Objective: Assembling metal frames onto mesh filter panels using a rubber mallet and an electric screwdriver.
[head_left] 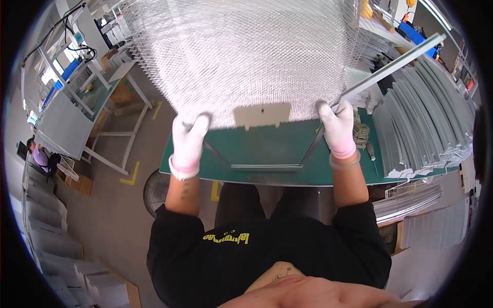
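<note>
Both my hands wear white gloves with pink cuffs. My left hand [190, 134] is closed on the near left corner of a silvery metal mesh sheet [246, 56], thumb on top. My right hand [338, 126] pinches the near right corner. The sheet is held up over the green table, its far end out of view. A beige plate [262, 115] with a small hole lies at the middle of its near edge. Below it shows a thin metal frame [267, 166]. From beside my right hand a metal channel strip [393, 68] slants up to the right; whether I hold it is hidden.
On the right of the green table [246, 178] stand stacked grey strips [418, 118], a screwdriver [371, 151] and a pile of small beige pieces [362, 134]. A floor fan [155, 192] is by the table's left. Another workbench [110, 110] and a seated person [41, 155] are farther left.
</note>
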`<move>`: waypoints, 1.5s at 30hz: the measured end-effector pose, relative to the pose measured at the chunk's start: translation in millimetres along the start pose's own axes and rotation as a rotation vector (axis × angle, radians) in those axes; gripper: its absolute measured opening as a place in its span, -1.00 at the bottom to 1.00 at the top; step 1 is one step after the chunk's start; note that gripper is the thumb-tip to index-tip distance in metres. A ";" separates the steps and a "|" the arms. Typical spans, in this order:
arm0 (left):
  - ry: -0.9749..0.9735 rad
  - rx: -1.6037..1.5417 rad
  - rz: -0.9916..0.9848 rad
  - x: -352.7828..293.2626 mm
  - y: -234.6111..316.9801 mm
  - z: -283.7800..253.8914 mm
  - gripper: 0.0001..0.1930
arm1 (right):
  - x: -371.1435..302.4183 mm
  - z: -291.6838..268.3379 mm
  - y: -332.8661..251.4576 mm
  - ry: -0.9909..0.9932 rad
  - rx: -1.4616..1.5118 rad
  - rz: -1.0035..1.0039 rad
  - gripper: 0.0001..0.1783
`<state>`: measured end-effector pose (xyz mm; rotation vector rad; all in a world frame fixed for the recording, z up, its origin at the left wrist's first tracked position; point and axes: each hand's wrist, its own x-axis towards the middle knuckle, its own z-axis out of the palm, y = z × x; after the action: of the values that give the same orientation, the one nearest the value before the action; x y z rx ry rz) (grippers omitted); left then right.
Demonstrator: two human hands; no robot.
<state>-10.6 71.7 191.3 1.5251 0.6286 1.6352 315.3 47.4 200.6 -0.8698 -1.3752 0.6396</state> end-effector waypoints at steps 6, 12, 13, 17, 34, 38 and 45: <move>-0.037 -0.177 0.078 18.5 -50.2 22.5 -0.75 | -2.4 7.2 33.8 0.286 -0.243 -0.288 -0.72; 0.073 -0.105 0.025 12.0 -46.3 33.7 -0.73 | -23.2 9.3 37.8 0.439 -0.349 -0.187 -0.61; 0.022 -0.109 0.030 11.5 -46.7 31.5 -0.72 | -23.8 6.6 38.9 0.426 -0.363 -0.191 -0.60; 0.018 -0.123 -0.073 7.6 -50.0 29.4 -0.71 | -26.4 11.2 26.8 0.301 -0.120 -0.094 -0.78; -0.133 -0.123 -0.240 -18.1 -50.4 5.0 -0.71 | -36.6 -21.9 36.4 0.064 0.155 0.099 -0.63; 0.121 0.053 0.051 -0.8 -38.4 20.4 -0.89 | -23.1 -5.4 17.6 0.067 0.026 0.031 -0.81; 0.130 0.024 0.068 -11.2 -40.6 19.8 -0.87 | -40.2 -0.5 31.6 0.344 -0.137 -0.075 -0.67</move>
<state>16.9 82.1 155.3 1.4800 0.6743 1.7957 314.3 31.8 151.9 -0.9825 -1.1417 0.3215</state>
